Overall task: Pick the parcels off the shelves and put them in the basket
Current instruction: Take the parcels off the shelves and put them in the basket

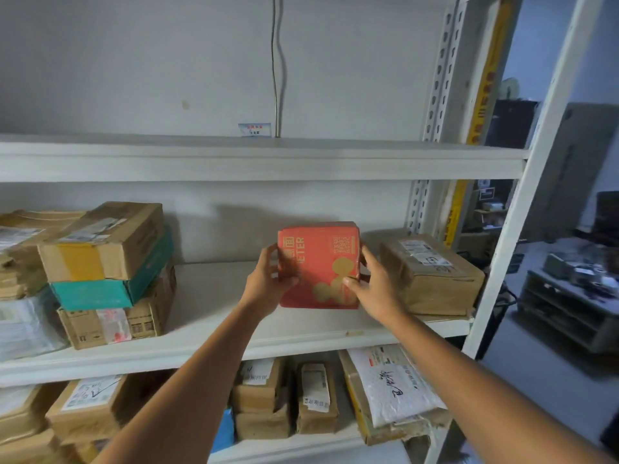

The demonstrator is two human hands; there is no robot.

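Note:
A red parcel [318, 262] with gold print stands on the middle shelf [214, 296], right of centre. My left hand [268, 279] grips its left side, thumb across the front. My right hand [371, 286] grips its right side, fingers curled round the edge. A brown cardboard parcel [432, 272] lies just to the right of the red one. On the left of the same shelf is a stack: a brown box [104, 239] on a teal box [114, 286] on another brown box [117, 323]. No basket is in view.
The top shelf [261, 159] holds only a small label by the wall. The lower shelf carries several brown boxes [261, 396] and a white padded bag [395, 386]. A white upright post [522, 202] bounds the rack on the right; a room with low furniture [569, 303] lies beyond.

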